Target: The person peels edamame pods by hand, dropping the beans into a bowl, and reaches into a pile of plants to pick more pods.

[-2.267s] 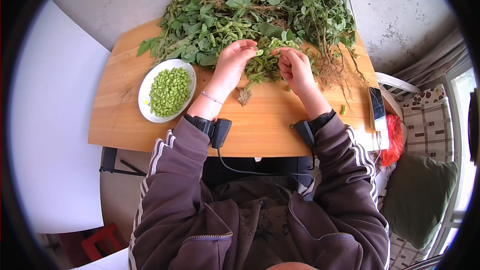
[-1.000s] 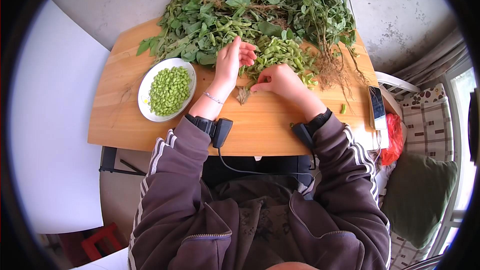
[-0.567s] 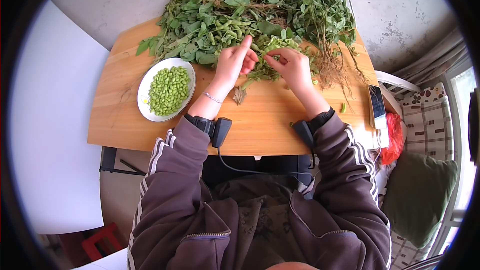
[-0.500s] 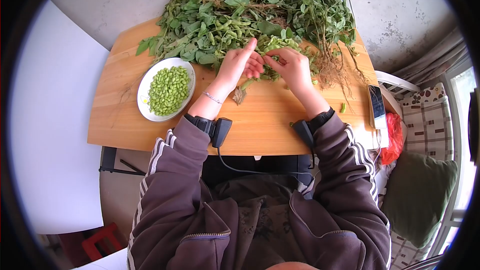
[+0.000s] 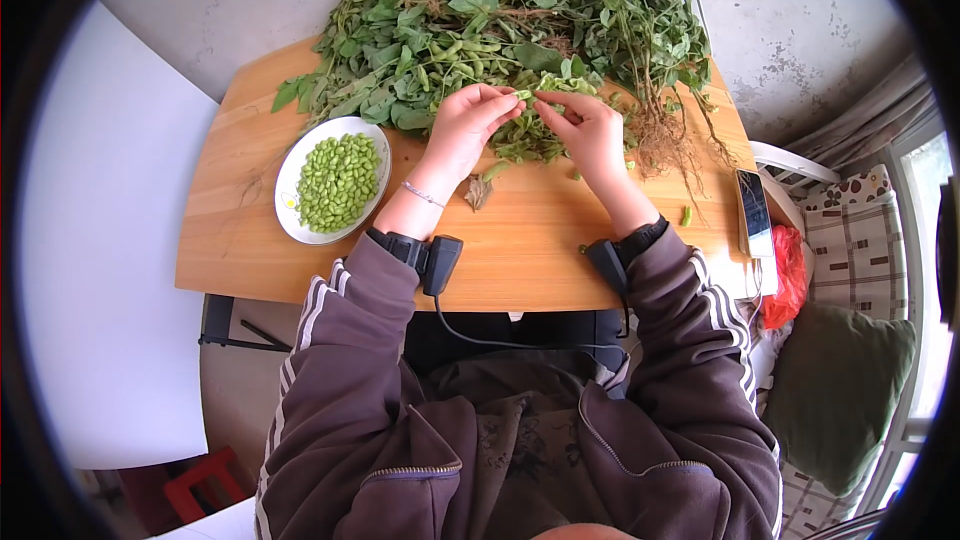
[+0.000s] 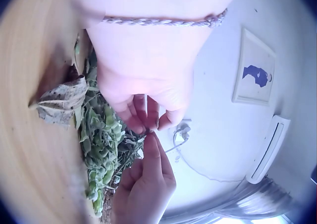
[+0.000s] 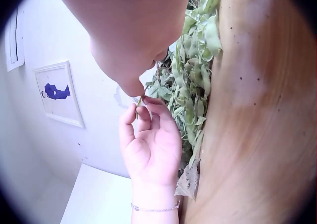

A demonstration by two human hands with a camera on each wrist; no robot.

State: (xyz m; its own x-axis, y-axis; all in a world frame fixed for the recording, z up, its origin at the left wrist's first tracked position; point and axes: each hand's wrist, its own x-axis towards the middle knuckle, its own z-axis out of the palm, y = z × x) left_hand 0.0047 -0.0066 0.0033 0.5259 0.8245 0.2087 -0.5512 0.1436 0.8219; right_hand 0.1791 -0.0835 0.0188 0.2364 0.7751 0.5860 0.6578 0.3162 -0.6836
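Note:
In the head view both hands meet over the near side of the pile. My left hand [image 5: 466, 128] pinches a green soybean pod [image 5: 524, 96] between thumb and finger. My right hand [image 5: 592, 140] pinches the same pod from the other side, fingertips close to the left's. The right wrist view shows the pod [image 7: 139, 101] as a thin green sliver at the fingertips. Behind and below the hands lie loose pods [image 7: 190, 93] and empty hulls. A white plate [image 5: 289, 208] of shelled green beans [image 5: 338, 183] stands left of my left hand.
Uprooted soybean plants [image 5: 400, 50] cover the back of the wooden table [image 5: 500, 260], their roots [image 5: 655, 140] at the right. A dry leaf [image 5: 479, 192] lies near my left wrist. A phone [image 5: 755, 215] sits at the right edge, and a single pod [image 5: 687, 216] lies near it.
One second ago the right hand was low by the dry leaf and the left palm was turned open. Both hands have since risen and come together, now pinching a pod between them.

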